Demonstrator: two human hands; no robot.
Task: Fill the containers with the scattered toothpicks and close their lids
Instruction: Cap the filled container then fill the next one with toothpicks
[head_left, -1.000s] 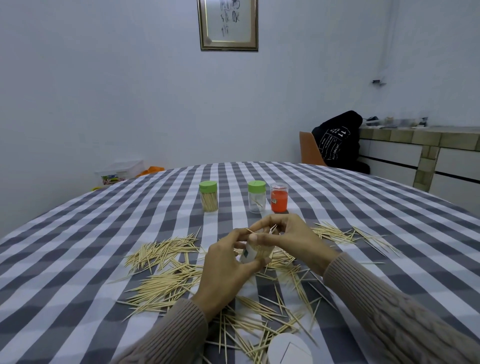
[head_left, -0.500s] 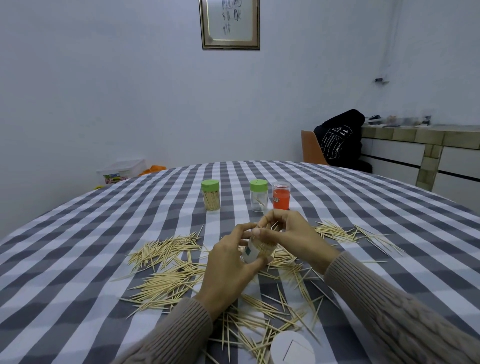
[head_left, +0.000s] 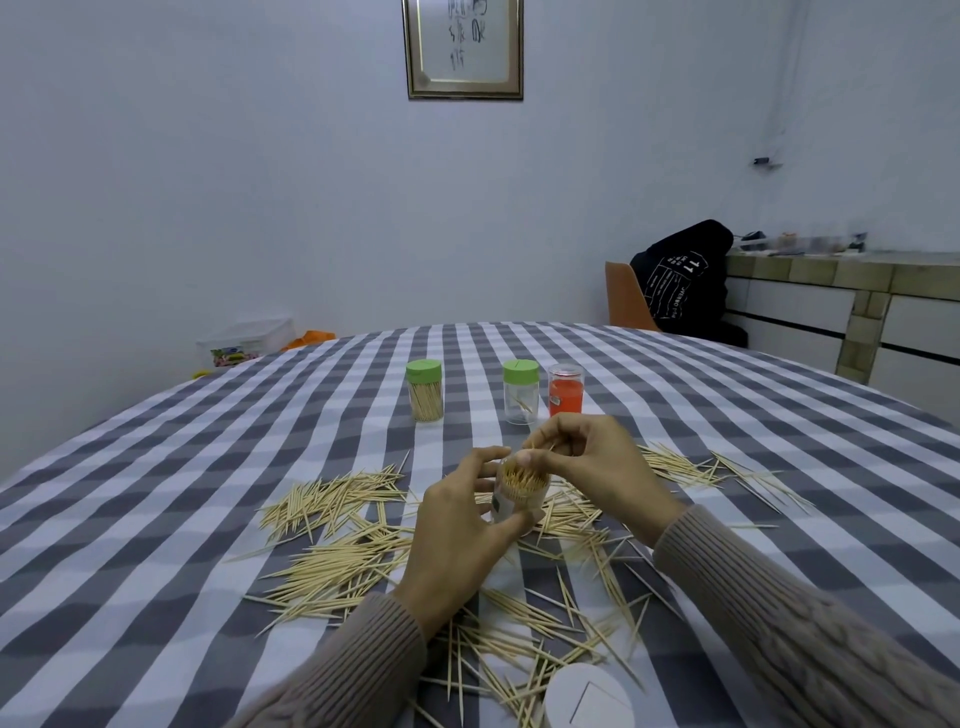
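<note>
Left hand (head_left: 457, 525) grips the nearly full jar (head_left: 517, 491) above the worktop (head_left: 156, 493), now tilted nearer; right hand (head_left: 587, 457) fingers apparently pinch toothpicks (head_left: 545, 446) at its mouth, filling almost complete.

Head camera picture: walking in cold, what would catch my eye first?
Most likely the toothpicks strewn across the checked tablecloth in front of the person. Next, mid-table, the left hand grips an open jar packed with toothpicks while the right hand pinches a few more at its mouth. Behind stand two green-lidded jars, one full and one nearly empty, beside an orange jar.
</note>
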